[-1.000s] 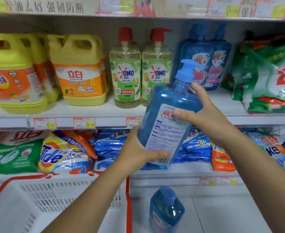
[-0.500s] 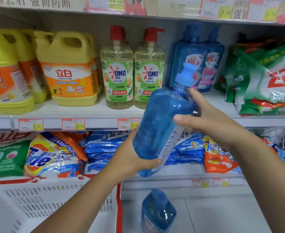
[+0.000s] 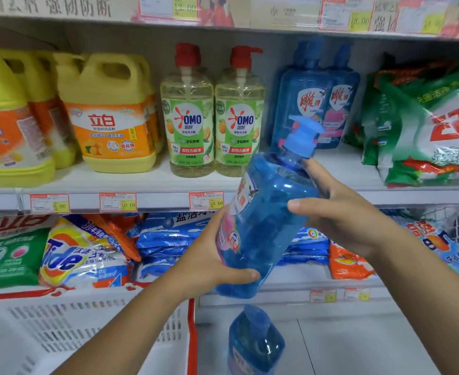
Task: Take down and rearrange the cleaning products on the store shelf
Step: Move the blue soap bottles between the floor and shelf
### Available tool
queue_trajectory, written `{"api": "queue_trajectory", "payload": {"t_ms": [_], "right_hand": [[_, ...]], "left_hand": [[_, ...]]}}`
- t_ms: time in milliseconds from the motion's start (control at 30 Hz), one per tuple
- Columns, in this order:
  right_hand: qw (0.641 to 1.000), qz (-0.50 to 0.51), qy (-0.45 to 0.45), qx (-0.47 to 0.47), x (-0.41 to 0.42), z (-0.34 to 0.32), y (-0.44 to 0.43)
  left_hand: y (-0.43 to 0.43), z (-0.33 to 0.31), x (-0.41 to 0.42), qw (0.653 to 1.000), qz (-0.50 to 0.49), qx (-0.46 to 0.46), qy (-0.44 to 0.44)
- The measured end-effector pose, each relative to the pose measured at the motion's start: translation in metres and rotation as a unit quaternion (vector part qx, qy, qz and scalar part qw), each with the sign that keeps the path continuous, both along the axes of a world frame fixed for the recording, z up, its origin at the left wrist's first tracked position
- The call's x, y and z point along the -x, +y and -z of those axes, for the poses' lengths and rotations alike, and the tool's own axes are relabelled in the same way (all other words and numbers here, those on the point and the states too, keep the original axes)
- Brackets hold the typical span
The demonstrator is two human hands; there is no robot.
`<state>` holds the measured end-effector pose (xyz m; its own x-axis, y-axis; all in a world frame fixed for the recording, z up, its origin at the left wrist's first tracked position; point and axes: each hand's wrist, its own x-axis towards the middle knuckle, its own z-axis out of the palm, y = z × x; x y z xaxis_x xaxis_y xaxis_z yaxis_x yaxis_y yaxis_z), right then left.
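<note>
Noting translucent blue pump bottle [image 3: 266, 226], blue liquid inside, pink-and-white label facing left, tilting pump-end up and right. Hanging in the air before the middle shelf [image 3: 109, 182], not touching it. Grasping base with left hand [image 3: 209, 258], thumb crossing the front; grasping shoulder with right hand [image 3: 342, 215], fingers [image 3: 317, 174] curling behind the neck.

One wide-angle camera, worn on the head, faces forward and slightly down. It stands near the store shelf [image 3: 342, 169], looking onto its middle tier.
</note>
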<state>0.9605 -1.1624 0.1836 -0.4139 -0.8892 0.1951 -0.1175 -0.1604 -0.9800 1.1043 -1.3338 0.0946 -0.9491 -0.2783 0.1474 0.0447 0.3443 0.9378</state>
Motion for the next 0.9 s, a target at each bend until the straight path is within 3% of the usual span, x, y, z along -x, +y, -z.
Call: {"api": "queue_trajectory", "payload": {"t_ms": [100, 200, 433, 600, 733, 900], "right_hand": [[0.995, 0.043, 0.052, -0.069, -0.004, -0.008, 0.001], [0.987, 0.137, 0.059, -0.059, -0.009, -0.007, -0.002], [0.964, 0.241, 0.090, -0.073, -0.013, 0.009, 0.019], [0.940, 0.232, 0.176, -0.176, -0.014, 0.023, 0.052], [0.929, 0.229, 0.147, -0.252, -0.002, 0.078, 0.067], [0.908, 0.204, 0.126, -0.344, 0.009, 0.164, 0.078]], "left_hand": [[0.009, 0.016, 0.009, 0.988, -0.119, 0.088, 0.041], [0.014, 0.027, 0.018, 0.975, -0.171, 0.140, 0.039], [0.010, 0.038, 0.008, 0.986, -0.057, 0.153, -0.045], [-0.024, 0.085, -0.035, 0.932, -0.001, 0.327, -0.155], [-0.033, 0.141, -0.068, 0.876, 0.049, 0.433, -0.205], [-0.029, 0.163, -0.076, 0.874, 0.027, 0.444, -0.195]]}}
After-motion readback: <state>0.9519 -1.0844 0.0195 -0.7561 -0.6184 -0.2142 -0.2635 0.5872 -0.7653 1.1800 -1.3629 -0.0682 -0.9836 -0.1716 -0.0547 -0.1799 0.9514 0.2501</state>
